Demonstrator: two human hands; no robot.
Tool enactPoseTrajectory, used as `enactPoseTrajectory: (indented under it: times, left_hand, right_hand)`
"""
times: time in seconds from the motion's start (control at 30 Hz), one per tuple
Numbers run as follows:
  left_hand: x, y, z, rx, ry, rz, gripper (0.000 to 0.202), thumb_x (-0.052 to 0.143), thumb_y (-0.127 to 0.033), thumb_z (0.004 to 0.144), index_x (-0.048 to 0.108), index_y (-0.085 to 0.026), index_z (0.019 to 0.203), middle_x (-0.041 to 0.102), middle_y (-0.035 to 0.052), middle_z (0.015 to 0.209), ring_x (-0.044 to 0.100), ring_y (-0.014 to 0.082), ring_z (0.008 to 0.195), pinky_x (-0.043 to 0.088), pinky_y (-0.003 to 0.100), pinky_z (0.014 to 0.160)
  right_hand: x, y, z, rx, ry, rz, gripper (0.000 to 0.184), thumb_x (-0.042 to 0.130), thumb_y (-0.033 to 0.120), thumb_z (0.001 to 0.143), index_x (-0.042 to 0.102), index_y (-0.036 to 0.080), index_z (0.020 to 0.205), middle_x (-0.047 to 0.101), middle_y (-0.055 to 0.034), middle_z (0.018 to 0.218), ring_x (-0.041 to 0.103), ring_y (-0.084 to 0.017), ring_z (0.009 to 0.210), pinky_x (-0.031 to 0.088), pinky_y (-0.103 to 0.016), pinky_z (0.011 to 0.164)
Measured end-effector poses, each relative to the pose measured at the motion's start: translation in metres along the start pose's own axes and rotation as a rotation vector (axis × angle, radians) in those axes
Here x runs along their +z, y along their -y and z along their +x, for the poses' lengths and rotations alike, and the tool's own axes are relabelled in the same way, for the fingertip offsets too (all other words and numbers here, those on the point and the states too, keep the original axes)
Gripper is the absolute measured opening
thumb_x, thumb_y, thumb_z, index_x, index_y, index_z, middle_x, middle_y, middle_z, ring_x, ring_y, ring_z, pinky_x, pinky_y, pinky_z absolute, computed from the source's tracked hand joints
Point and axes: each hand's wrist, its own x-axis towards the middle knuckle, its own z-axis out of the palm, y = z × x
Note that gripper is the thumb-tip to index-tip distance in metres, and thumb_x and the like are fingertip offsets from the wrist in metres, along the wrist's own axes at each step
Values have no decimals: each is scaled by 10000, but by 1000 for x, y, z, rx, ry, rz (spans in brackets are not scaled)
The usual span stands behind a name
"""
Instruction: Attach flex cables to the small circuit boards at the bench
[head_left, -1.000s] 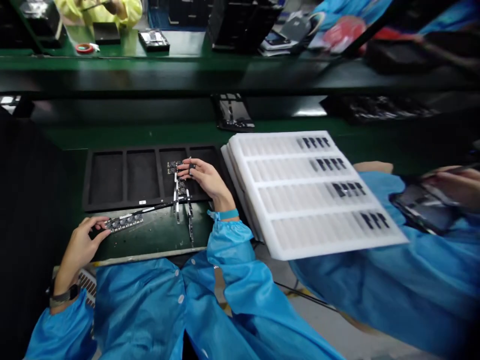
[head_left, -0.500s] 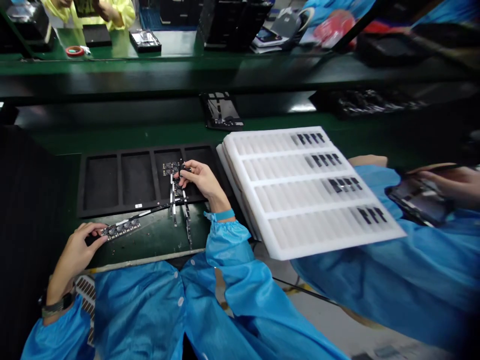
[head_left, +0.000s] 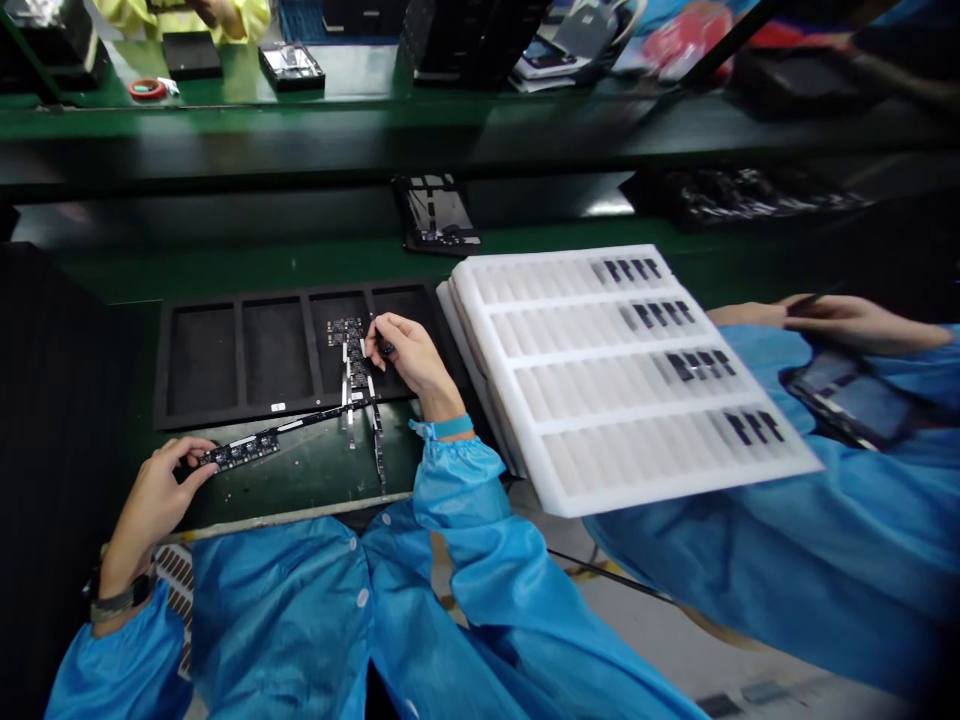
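Observation:
My left hand pinches the end of a narrow circuit board strip between thumb and fingers, low over the green bench. A thin black flex cable runs from its far end towards more small circuit boards in the black tray. Several ribbon tails hang from these boards over the tray's front edge. Beside them, my right hand is closed with curled fingers. Something small and dark shows at its fingers, too little of it to name.
White foam trays with rows of small black parts are stacked to the right. An opened flat device lies behind the black tray. A co-worker's hands and a tablet-like device are at far right. A raised shelf spans the back.
My right hand has moved slightly right, off the small boards, with its fingers more curled. My left hand still pinches the strip. The co-worker's hand at right has shifted off the device.

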Motion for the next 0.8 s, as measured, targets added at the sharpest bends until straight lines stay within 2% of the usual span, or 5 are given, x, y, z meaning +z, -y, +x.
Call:
enactPoseTrajectory:
  times: [0.13, 0.33, 0.5, 0.67, 0.8]
  left_hand:
    - [-2, 0, 1, 10, 14, 14, 452, 682, -633, 825, 801, -246, 1025, 719, 68, 909, 654, 279, 863, 513, 400, 832]
    - [-4, -2, 2, 8, 43, 16, 418, 702, -614, 813, 790, -242, 981, 702, 63, 902, 649, 274, 860, 513, 399, 838]
    - [2, -5, -1, 18, -43, 23, 343, 727, -576, 829, 724, -236, 877, 674, 56, 877, 641, 267, 847, 518, 390, 826]
    - [8, -11, -10, 41, -17, 45, 187, 774, -380, 848, 666, -227, 840, 654, 39, 853, 620, 254, 855, 500, 369, 812]
    - [11, -14, -13, 53, -17, 123, 211, 803, -229, 855, 593, -223, 838, 640, 28, 870, 605, 250, 871, 489, 379, 837]
  right_hand:
    - [0, 0, 0, -21, -7, 0, 481, 861, 656, 799, 693, 216, 895, 642, 20, 688, 486, -106, 532, 376, -236, 455]
    - [-1, -2, 0, -16, -33, -49, 451, 883, 607, 792, 714, 198, 879, 633, 16, 685, 471, -91, 543, 326, -228, 461]
    - [0, -2, -1, -8, -59, -103, 409, 887, 566, 794, 709, 204, 862, 615, 24, 652, 451, -86, 513, 306, -225, 443]
    - [0, -4, -7, 8, -76, -152, 337, 889, 473, 793, 696, 201, 842, 582, 38, 626, 434, -75, 479, 305, -215, 430]
    - [-1, -7, -8, 11, -89, -167, 291, 885, 431, 784, 710, 203, 830, 572, 35, 615, 432, -84, 473, 298, -223, 420]
